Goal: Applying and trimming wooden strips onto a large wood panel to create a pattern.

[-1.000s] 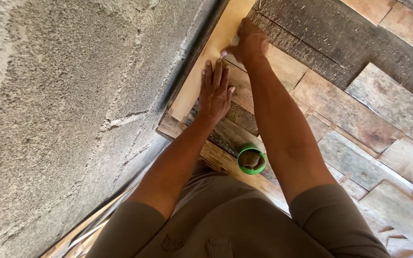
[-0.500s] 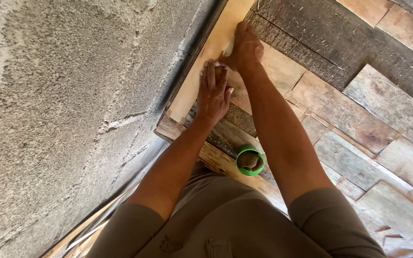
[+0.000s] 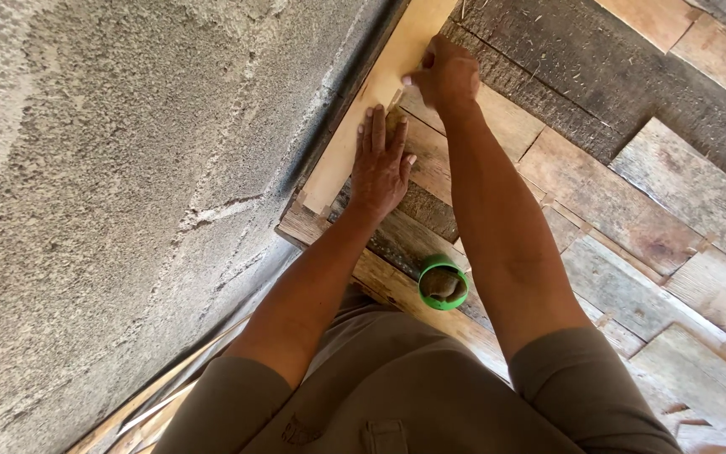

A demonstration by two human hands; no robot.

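Note:
A pale, smooth wooden board (image 3: 355,143) lies along the foot of the rough concrete wall (image 3: 128,168). My left hand (image 3: 384,164) rests flat on the board's near end, fingers spread and pointing away from me. Just beyond it, my right hand (image 3: 445,74) is curled at the board's edge with the thumb against the wood. Whether it holds something small is hidden. Both forearms reach forward from my knees.
Weathered planks (image 3: 632,219) of mixed tones form the floor to the right. A small green cup (image 3: 443,283) with dark contents stands on a plank between my arms, close to my knees. Thin wood strips (image 3: 157,403) lie along the wall at lower left.
My right hand shifted slightly along the board's edge and back. The left hand has stayed flat in the same place.

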